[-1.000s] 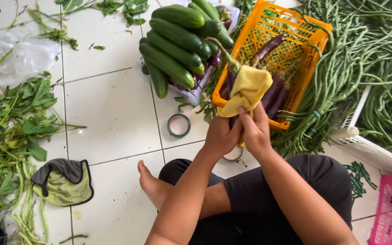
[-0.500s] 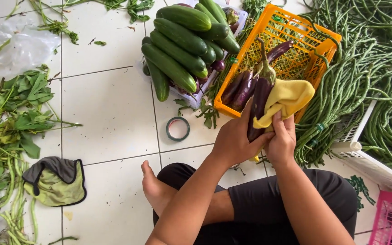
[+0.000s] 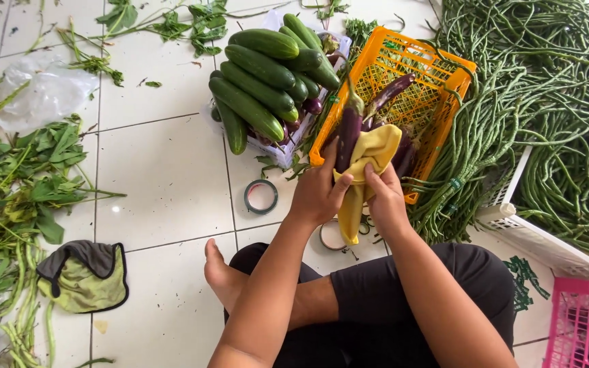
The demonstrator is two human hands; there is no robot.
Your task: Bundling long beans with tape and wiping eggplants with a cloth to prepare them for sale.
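While both hands (image 3: 352, 194) clamp fingers on the eggplant (image 3: 347, 136) through the cloth (image 3: 369, 160), it may slip beside the crate (image 3: 438, 75).

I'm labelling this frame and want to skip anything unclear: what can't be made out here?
- Head view: the lower part of the eggplant is hidden by the yellow cloth and left hand.
- The second tape roll is mostly hidden behind the cloth and left hand.
- The pink crate is cut off by the right and bottom edges.
- The right hand covers the cloth's middle.
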